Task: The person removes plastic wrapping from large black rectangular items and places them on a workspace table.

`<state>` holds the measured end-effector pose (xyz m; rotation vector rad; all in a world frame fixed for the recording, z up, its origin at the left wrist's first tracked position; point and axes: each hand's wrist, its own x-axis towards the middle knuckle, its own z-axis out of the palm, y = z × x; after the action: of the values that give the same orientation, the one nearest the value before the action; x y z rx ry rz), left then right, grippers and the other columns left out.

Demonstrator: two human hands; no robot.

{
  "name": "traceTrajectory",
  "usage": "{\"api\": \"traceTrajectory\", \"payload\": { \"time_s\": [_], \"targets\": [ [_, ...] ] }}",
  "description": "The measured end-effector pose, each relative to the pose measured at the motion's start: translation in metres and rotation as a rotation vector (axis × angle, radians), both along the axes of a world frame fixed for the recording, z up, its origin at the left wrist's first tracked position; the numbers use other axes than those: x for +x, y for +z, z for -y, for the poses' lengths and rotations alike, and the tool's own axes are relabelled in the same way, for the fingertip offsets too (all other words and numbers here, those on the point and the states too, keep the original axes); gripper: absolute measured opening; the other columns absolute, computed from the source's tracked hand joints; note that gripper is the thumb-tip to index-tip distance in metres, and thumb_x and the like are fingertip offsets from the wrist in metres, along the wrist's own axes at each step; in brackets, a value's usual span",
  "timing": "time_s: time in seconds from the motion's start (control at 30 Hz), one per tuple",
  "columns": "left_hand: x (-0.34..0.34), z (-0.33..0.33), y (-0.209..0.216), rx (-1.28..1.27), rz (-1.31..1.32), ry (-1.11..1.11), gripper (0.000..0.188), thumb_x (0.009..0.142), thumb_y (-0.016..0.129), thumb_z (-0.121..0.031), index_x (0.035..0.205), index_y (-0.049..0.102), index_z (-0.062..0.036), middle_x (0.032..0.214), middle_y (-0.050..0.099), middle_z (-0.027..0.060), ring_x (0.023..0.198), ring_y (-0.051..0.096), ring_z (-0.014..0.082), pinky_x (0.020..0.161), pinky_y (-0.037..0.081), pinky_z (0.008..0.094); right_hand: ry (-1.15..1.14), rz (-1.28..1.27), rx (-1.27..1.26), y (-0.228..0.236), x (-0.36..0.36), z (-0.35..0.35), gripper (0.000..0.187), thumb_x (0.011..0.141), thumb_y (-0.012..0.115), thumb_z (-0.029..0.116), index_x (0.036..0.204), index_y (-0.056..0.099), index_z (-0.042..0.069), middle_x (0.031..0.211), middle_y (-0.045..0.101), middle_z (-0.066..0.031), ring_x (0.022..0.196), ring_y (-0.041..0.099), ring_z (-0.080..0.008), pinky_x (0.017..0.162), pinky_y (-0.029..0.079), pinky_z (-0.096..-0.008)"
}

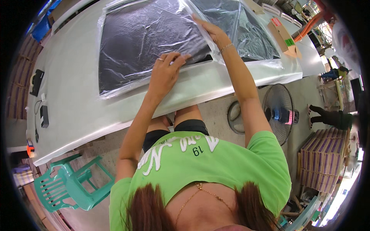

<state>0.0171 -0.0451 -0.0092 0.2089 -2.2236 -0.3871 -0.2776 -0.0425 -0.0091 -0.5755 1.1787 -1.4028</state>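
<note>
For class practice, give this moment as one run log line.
left hand: on left plastic wrap; right hand: at its right edge; table: beneath

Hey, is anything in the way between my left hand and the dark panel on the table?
Yes, clear plastic film lies over the dark panel, between it and your left hand. Nothing else visible is in the way; the cardboard box is off to the right.

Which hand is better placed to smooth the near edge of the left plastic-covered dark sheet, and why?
Probably the left hand: it reaches across the near edge of that plastic-covered dark sheet, its fingers over the plastic. The right hand is farther up, by the sheet's right border.
</note>
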Motion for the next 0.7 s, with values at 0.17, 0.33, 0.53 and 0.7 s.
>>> {"api": "traceTrajectory", "payload": {
  "time_s": [0.17, 0.33, 0.53, 0.7],
  "targets": [
    [0.037, 0.030, 0.027, 0.234, -0.115, 0.158, 0.024, 0.086, 0.062, -0.015, 0.110, 0.065, -0.0120, 0.100, 0.058, 0.0104, 0.100, 0.052, 0.0245, 0.088, 0.042, 0.0347, -0.053, -0.393, -0.121, 0.026, 0.052, -0.003, 0.056, 0.077, 0.072, 0.013, 0.126, 0.047, 0.003, 0.111, 0.059, -0.0112, 0.097, 0.059, -0.0197, 0.084, 0.050, -0.0334],
    [0.112, 0.120, 0.040, 0.239, -0.275, 0.588, 0.052, 0.088, 0.059, -0.040, 0.129, 0.050, -0.0088, 0.126, 0.047, 0.0185, 0.114, 0.043, 0.0303, 0.098, 0.034, 0.0389, -0.244, -0.411, -0.352, 0.049, 0.105, -0.058, 0.064, 0.078, 0.072, 0.012, 0.134, 0.041, 0.003, 0.118, 0.056, -0.0097, 0.107, 0.054, -0.0189, 0.093, 0.043, -0.0309],
    [0.145, 0.131, 0.090, 0.814, -0.420, 0.351, 0.072, 0.084, 0.066, -0.038, 0.137, 0.035, 0.0010, 0.126, 0.046, 0.0221, 0.118, 0.046, 0.0272, 0.100, 0.035, 0.0356, -0.401, -0.427, -0.552, 0.060, 0.130, -0.108, 0.068, 0.078, 0.073, 0.014, 0.135, 0.039, 0.001, 0.122, 0.053, -0.0100, 0.110, 0.051, -0.0193, 0.096, 0.040, -0.0311],
    [0.167, 0.120, 0.111, 0.882, -0.527, 0.152, 0.052, 0.087, 0.064, -0.027, 0.127, 0.047, 0.0017, 0.111, 0.060, 0.0118, 0.106, 0.054, 0.0179, 0.097, 0.036, 0.0317, -0.534, -0.624, -0.619, 0.071, 0.136, -0.119, 0.059, 0.080, 0.072, 0.016, 0.129, 0.043, 0.000, 0.122, 0.053, -0.0099, 0.109, 0.052, -0.0192, 0.094, 0.040, -0.0288]
  ]
}}
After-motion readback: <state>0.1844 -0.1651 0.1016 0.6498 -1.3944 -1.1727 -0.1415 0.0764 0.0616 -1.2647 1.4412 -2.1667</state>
